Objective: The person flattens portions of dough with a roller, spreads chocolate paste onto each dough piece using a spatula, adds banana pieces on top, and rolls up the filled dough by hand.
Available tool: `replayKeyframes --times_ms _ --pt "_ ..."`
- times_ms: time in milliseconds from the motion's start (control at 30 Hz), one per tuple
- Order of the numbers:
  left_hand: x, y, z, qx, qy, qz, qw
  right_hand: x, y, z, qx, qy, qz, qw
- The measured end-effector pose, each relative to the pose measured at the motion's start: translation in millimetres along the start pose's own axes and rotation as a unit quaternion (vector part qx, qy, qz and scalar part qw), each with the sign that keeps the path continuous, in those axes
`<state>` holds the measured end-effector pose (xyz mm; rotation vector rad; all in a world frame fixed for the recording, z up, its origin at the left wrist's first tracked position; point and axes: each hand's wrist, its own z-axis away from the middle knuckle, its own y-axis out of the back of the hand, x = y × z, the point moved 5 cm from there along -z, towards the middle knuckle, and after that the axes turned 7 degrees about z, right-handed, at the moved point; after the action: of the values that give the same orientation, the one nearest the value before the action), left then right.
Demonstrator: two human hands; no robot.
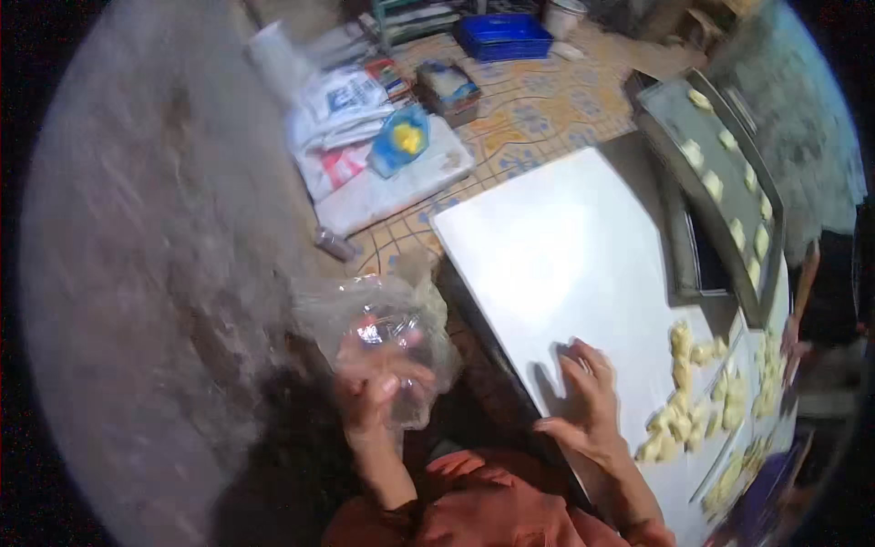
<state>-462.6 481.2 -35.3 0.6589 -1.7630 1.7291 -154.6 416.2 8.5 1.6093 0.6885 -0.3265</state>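
Gripping crinkled clear plastic bag (383, 342) in closed left hand (378, 392); right hand (583, 401) open, flat on white rectangular board (556, 255); white printed sacks (360, 137) at eleven o'clock.

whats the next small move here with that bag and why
Probably bring the clear plastic bag across to the white table. The left hand holds it up off to the side, away from the table, while the right hand rests flat on the table near the pale dough pieces, which lie loose there.
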Motion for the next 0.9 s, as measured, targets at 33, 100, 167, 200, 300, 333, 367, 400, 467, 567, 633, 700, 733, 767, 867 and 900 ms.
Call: replayKeyframes --times_ms 33,100,167,200,300,333,367,400,467,567,633,700,733,767,867,900 --pt "-3 -26 1 -0.048 0.023 0.020 0.998 -3 -3 1 0.011 0.009 -0.063 0.998" --pt "-18 -76 8 -0.106 0.079 0.100 0.986 -18 4 -8 0.024 0.009 -0.150 0.988" --pt "-21 -131 5 -0.168 0.175 0.196 0.950 -38 0 -13 0.048 -0.119 -0.557 0.821" --pt "-27 -149 16 -0.127 0.230 0.151 0.953 -51 25 -15 -0.058 -0.179 -0.584 0.790" --pt "-66 -198 38 -0.107 0.339 0.091 0.930 -47 64 22 -0.059 -0.192 -0.554 0.808" --pt "-79 -210 43 -0.095 0.335 0.073 0.935 -40 80 40 -0.007 -0.257 -0.572 0.778" --pt "-89 -230 51 -0.115 0.367 0.077 0.920 -36 93 60 0.043 -0.316 -0.590 0.742" --pt "-98 -249 61 -0.160 0.376 -0.055 0.911 -17 94 88 0.205 -0.279 -0.500 0.794" --pt "-119 -271 82 -0.193 0.312 -0.252 0.896 8 115 139 0.243 -0.321 -0.502 0.765" --pt "-145 -303 109 -0.412 0.005 -0.474 0.778 20 126 216 0.300 -0.357 -0.525 0.712" --pt "-179 -317 137 -0.435 0.140 -0.369 0.809 26 122 269 0.331 -0.400 -0.570 0.637" --pt "-215 -339 176 -0.455 0.348 -0.281 0.770 33 121 313 0.362 -0.411 -0.555 0.627" --pt "-227 -351 189 -0.455 0.351 -0.287 0.767 35 134 341 0.385 -0.516 -0.344 0.684" --pt "-239 -359 208 -0.498 0.383 -0.356 0.692 32 149 365 0.385 -0.586 -0.115 0.704" --pt "-269 -354 244 -0.561 0.304 -0.457 0.620 32 149 409 0.344 -0.494 0.178 0.778" --pt "-273 -354 250 -0.583 0.192 -0.481 0.626 33 151 409 0.347 -0.494 0.171 0.778"
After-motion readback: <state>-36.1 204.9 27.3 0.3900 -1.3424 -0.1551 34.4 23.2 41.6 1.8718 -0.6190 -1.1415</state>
